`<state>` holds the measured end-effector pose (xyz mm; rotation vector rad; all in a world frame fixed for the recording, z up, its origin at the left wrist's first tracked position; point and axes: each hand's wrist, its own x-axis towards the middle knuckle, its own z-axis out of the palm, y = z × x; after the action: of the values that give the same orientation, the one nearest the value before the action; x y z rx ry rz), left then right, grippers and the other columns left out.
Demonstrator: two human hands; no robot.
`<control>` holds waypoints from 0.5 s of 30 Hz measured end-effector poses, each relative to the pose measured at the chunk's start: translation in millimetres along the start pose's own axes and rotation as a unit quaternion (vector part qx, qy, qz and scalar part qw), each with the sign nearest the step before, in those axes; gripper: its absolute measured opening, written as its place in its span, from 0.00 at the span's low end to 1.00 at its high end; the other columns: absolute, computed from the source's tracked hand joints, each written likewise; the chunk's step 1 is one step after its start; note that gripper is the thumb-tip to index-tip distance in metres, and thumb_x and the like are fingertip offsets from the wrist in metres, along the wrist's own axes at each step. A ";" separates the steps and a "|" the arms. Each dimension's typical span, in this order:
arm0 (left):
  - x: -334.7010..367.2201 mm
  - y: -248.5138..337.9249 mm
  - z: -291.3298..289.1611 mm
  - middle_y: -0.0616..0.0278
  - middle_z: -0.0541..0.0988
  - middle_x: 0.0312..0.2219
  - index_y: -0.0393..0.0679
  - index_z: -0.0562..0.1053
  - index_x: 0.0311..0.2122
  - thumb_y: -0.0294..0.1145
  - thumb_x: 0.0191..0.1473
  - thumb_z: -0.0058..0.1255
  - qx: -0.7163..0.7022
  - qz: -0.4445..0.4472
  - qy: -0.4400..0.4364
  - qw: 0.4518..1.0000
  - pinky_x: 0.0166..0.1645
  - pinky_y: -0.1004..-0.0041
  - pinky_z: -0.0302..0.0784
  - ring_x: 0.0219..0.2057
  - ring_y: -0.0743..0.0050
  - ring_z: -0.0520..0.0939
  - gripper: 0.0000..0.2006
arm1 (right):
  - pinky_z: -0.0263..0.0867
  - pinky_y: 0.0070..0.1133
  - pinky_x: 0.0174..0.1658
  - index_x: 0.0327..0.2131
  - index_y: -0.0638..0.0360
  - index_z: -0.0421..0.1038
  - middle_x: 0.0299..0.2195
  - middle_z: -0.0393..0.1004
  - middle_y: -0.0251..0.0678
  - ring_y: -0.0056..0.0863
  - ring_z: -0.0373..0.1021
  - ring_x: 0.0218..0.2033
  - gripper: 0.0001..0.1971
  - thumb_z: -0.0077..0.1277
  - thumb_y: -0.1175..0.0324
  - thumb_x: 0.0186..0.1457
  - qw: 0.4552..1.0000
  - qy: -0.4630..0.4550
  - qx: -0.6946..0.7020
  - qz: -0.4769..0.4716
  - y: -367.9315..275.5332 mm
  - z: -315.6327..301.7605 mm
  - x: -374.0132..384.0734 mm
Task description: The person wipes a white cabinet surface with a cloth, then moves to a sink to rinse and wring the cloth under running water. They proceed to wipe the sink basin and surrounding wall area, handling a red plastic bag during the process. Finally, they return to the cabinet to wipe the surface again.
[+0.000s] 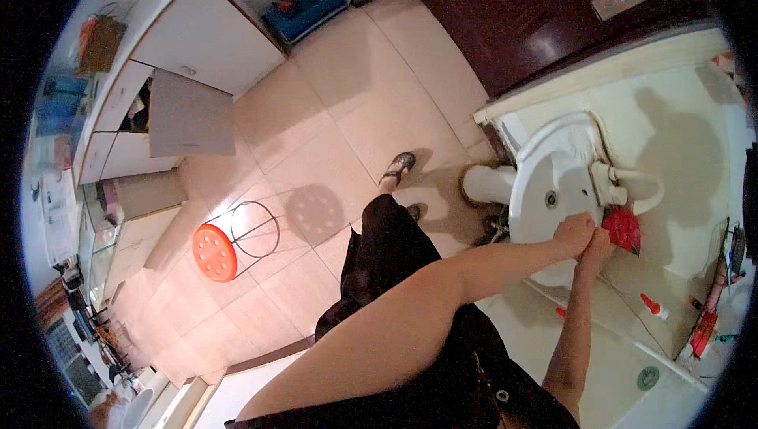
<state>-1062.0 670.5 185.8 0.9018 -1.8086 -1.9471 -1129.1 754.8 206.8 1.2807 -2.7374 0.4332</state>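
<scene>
Over the right side of a white washbasin (537, 184), my two hands meet with their fingers curled closed. My left hand (575, 236) reaches across from the lower left, and whatever it grips is hidden. Beside it, my right hand (597, 249) is pressed against the left one. A crumpled red cloth (622, 230) sticks out from the far side of my right hand, near the wall; the fingers cover where it is held. A pale tap fitting (612, 184) stands at the basin's back edge, just above the cloth.
A red-topped stool (215, 253) lies tipped on the tiled floor at left. Behind it, a white cabinet has an open door (189, 117). A blue toolbox (308, 9) sits by the far wall, and a dark red door (505, 18) is at top right. A small red-and-white tube (654, 306) lies near the basin.
</scene>
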 end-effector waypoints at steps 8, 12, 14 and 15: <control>27.6 -40.4 3.3 0.48 0.74 0.34 0.36 0.74 0.34 0.33 0.45 0.47 0.211 0.053 -0.168 0.961 0.38 0.57 0.75 0.34 0.49 0.77 0.13 | 0.55 0.23 0.28 0.22 0.66 0.60 0.18 0.60 0.35 0.25 0.56 0.23 0.19 0.34 0.60 0.59 0.978 -0.039 0.203 -0.009 7.0 19.0 5.0; 28.5 -48.8 -28.5 0.48 0.75 0.35 0.38 0.73 0.39 0.35 0.51 0.42 0.207 0.063 -0.161 0.963 0.45 0.59 0.71 0.40 0.51 0.76 0.14 | 0.56 0.28 0.29 0.24 0.67 0.63 0.21 0.63 0.40 0.28 0.57 0.25 0.14 0.40 0.65 0.55 0.968 -0.089 0.225 0.069 -40.8 25.3 9.8; 24.5 -28.7 -53.0 0.52 0.74 0.38 0.43 0.74 0.37 0.38 0.44 0.51 -0.160 -0.183 -0.047 0.969 0.44 0.61 0.71 0.42 0.53 0.73 0.14 | 0.58 0.28 0.32 0.25 0.66 0.65 0.24 0.65 0.40 0.29 0.60 0.27 0.13 0.41 0.64 0.55 0.962 -0.076 0.252 0.072 -42.0 34.2 18.2; 26.2 -24.3 -74.8 0.52 0.74 0.38 0.43 0.74 0.37 0.38 0.44 0.51 -0.159 -0.175 -0.039 0.971 0.44 0.61 0.71 0.42 0.53 0.73 0.14 | 0.59 0.27 0.35 0.27 0.66 0.66 0.26 0.67 0.40 0.29 0.63 0.30 0.12 0.43 0.64 0.54 0.954 -0.073 0.282 0.075 -48.4 41.4 25.0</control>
<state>-1029.0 600.2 157.0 1.1011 -1.3832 -2.4320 -1106.6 694.8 182.6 1.2394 -2.9592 1.2590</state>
